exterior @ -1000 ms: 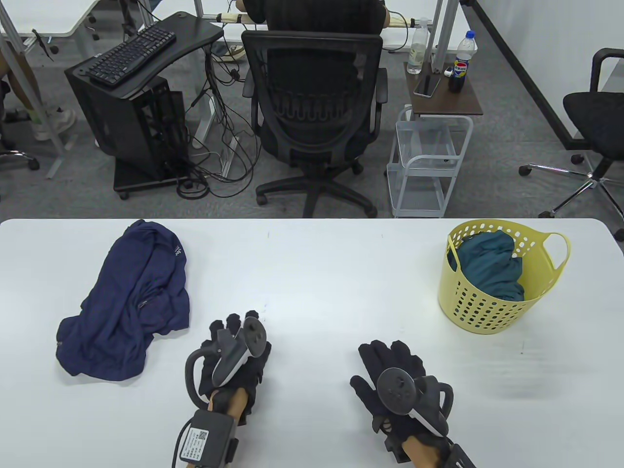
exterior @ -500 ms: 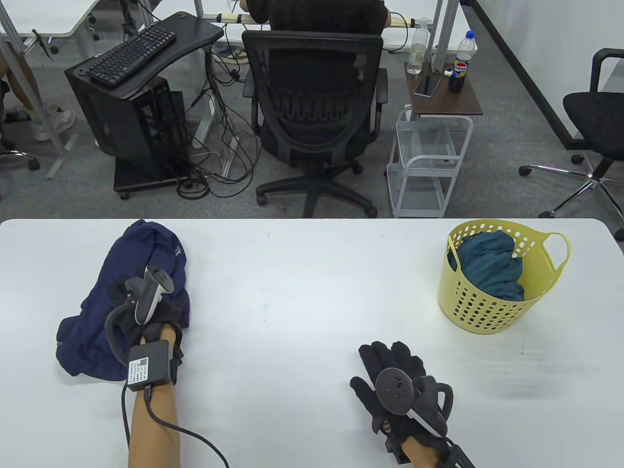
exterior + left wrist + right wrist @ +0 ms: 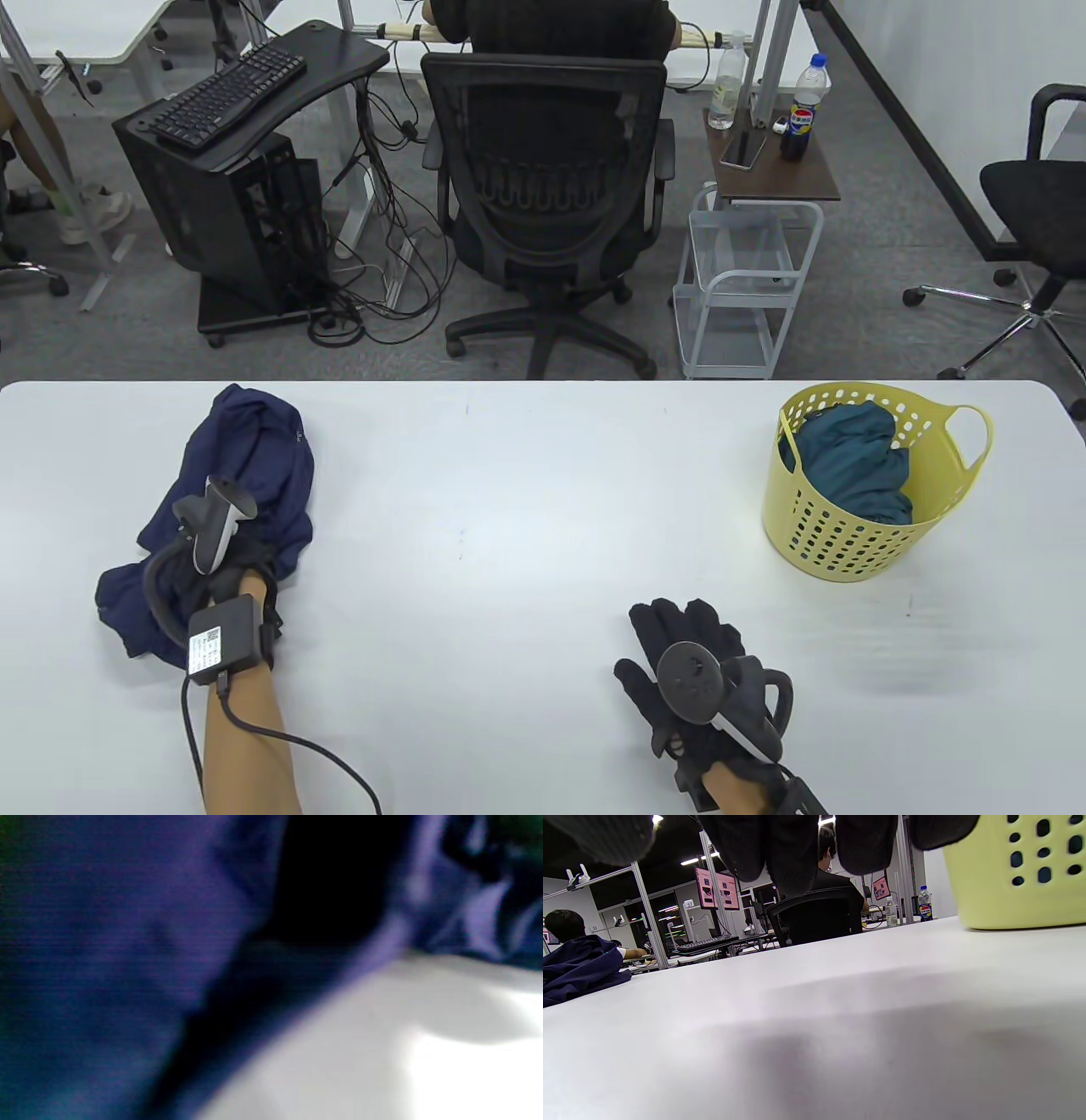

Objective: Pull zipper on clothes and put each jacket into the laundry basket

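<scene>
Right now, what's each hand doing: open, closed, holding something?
Left hand: on the navy jacket; fingers hidden, so grip cannot be told.
Right hand: open, flat on the table, holding nothing.

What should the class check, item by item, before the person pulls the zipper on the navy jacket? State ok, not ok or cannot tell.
1. Left hand on navy jacket: ok.
2. Left hand's hold on fabric: cannot tell, fingers hidden.
3. Zipper located: cannot tell, not visible.
4. Right hand free to help: ok, flat on table.
5. Yellow basket upright with room: ok, teal jacket inside.
</scene>
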### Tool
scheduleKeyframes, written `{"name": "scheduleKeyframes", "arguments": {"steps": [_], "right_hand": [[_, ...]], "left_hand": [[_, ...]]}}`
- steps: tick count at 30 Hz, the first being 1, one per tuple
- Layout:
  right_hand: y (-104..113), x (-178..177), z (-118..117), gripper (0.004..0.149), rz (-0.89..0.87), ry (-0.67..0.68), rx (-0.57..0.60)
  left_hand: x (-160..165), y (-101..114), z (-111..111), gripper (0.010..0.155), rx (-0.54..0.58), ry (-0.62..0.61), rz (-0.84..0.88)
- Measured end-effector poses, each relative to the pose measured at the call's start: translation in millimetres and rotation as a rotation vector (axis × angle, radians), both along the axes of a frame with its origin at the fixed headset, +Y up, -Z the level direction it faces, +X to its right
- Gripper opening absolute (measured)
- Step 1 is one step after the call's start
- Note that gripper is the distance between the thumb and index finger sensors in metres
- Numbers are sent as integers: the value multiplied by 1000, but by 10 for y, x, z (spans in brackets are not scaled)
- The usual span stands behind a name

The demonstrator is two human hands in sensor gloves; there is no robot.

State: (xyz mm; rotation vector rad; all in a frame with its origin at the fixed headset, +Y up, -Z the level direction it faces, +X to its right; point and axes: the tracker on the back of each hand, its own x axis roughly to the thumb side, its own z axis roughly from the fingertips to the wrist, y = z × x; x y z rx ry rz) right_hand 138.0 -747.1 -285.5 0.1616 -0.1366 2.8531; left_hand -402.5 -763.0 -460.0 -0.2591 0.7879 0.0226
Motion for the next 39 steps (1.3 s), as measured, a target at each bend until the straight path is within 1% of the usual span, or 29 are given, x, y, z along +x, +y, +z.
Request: {"name": "scheduleKeyframes", "arguments": {"steps": [2, 3, 5, 8, 11, 15, 18, 19, 20, 21, 23, 26, 28, 30, 32, 33, 34, 35, 36, 38, 39], "right_hand": [[-2, -10, 1, 67, 4, 2, -1], [-7, -16, 1, 67, 8, 4, -4], [-13, -21, 0, 67, 11, 5, -10], [-9, -14, 2, 67, 6, 5, -15], [-1, 10, 2, 67, -5, -2, -15], [0, 54, 0, 67, -27, -15, -21], [-1, 78, 0, 66, -37, -24, -24], [0, 89, 0, 66, -41, -26, -25], [-1, 92, 0, 66, -42, -26, -25], [-2, 102, -2, 66, -46, -27, -28], [1, 114, -5, 66, -48, -29, -29], [10, 152, -9, 66, -65, -38, -28], [19, 174, -7, 65, -74, -43, -24], [28, 203, -7, 65, -87, -48, -22], [32, 232, -10, 64, -97, -57, -23], [34, 263, -15, 63, -108, -71, -24], [36, 284, -20, 61, -115, -79, -26], [42, 323, -29, 58, -127, -94, -31], [46, 355, -34, 56, -135, -109, -32], [60, 457, -45, 54, -162, -161, -21], [68, 528, -48, 54, -179, -198, -15]], "left_hand": [[-18, 32, 18, 93, 13, -21, -67], [-26, 45, 34, 83, -2, -35, -122], [-16, 51, 75, 73, -1, -62, -171], [10, 79, 171, 64, -2, -96, -192], [27, 162, 275, 60, 25, -109, -175], [77, 418, 443, 57, 125, -117, -148], [163, 702, 552, 56, 199, -142, -139], [229, 882, 616, 56, 244, -155, -132], [256, 944, 640, 56, 261, -161, -127], [350, 1134, 715, 56, 315, -182, -109], [496, 1358, 821, 56, 379, -216, -93], [855, 1716, 1027, 56, 480, -306, -81], [1077, 1858, 1124, 56, 515, -377, -82], [1394, 1992, 1254, 57, 557, -463, -69], [1648, 2046, 1344, 57, 565, -527, -65], [1868, 2063, 1418, 57, 576, -578, -67], [1984, 2055, 1455, 57, 578, -603, -68], [2163, 2016, 1507, 57, 579, -640, -71], [2272, 1973, 1536, 58, 578, -668, -73], [2553, 1796, 1591, 58, 561, -721, -74], [2702, 1659, 1614, 58, 528, -751, -74]]}}
